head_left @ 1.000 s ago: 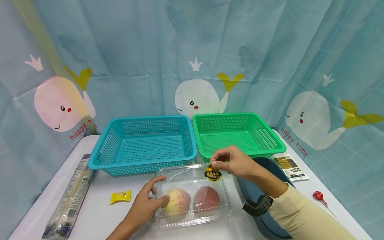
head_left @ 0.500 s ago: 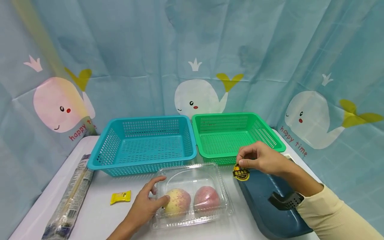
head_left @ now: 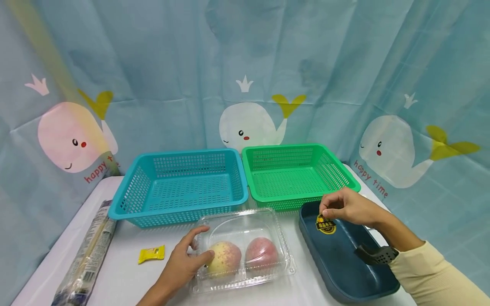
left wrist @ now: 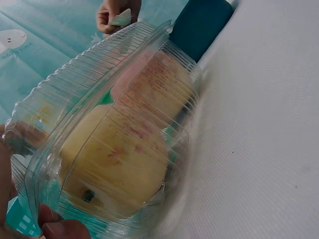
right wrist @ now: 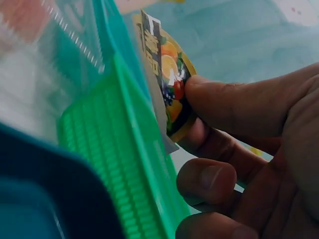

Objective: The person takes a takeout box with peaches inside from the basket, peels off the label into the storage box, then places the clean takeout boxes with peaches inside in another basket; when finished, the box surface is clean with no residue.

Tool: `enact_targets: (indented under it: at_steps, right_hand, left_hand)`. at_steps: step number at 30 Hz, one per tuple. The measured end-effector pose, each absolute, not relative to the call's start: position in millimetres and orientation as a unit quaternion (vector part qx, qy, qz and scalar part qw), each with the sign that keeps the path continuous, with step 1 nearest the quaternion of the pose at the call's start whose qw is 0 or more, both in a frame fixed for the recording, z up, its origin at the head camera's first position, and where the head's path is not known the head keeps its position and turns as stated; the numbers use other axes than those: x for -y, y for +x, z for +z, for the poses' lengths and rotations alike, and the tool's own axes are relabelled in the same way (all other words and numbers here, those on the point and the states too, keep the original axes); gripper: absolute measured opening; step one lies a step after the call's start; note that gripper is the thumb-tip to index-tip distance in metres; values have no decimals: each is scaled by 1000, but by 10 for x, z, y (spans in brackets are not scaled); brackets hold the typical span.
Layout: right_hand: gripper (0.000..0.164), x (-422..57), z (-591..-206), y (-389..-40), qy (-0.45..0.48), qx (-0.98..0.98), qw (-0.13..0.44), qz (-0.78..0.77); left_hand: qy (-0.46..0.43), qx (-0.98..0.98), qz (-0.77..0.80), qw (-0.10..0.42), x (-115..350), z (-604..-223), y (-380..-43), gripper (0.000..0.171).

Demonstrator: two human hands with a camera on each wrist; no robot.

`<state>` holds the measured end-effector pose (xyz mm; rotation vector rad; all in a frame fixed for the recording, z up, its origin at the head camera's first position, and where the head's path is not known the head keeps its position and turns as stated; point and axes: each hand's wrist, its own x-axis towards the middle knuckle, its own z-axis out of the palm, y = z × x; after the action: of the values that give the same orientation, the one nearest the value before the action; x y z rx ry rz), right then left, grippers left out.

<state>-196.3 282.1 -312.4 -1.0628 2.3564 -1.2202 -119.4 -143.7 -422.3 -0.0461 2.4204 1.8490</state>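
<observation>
A clear plastic clamshell box (head_left: 239, 227) sits on the white table with two peaches inside, a yellow-pink peach (head_left: 226, 257) and a redder peach (head_left: 262, 252). My left hand (head_left: 183, 260) grips the box's left side, and in the left wrist view its thumb (left wrist: 65, 229) lies at the box edge. Between thumb and finger, my right hand (head_left: 354, 208) pinches a black-and-gold round fruit sticker (head_left: 326, 225) above the far end of a dark blue tray (head_left: 338, 263). The right wrist view shows the sticker's printed face, apart from the box.
Behind the box stand a blue basket (head_left: 180, 212) and a green basket (head_left: 291, 204), side by side. At the left lie a yellow-wrapped candy (head_left: 151, 254) and a long plastic-wrapped package (head_left: 89, 255). A whale-print curtain (head_left: 183, 63) hangs around the table.
My right hand has lifted the sticker off the box lid and carried it rightward over the dark blue tray. The left hand keeps its hold on the box.
</observation>
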Motion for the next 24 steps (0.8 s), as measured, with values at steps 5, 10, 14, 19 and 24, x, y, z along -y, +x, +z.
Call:
enact_targets:
  at_steps: [5,10,14,19,24]
  right_hand:
    - [9,-2975,-3325,-2039,-350,-816,171,-427]
    - [9,-3091,-3569,-2105,-319,-824,195,-427]
    - [7,-3158,-3729,-2135,-303,-833,198,-418]
    - [8,-3197,-3876,-2168,-310,-833,200,-412]
    - [7,-3212,-3990,-2176,-314,-847,196,-382]
  left_hand:
    - [-15,-791,610,50,1439,-4226,-1187,61]
    - [-13,-791,610,46,1437,-4219,-1183,61]
    - [-15,-792,608,46,1435,-4214,-1188,60]
    - [-18,-790,611,47,1437,-4220,-1187,60]
    - [-17,-792,608,46,1434,-4223,-1188,60]
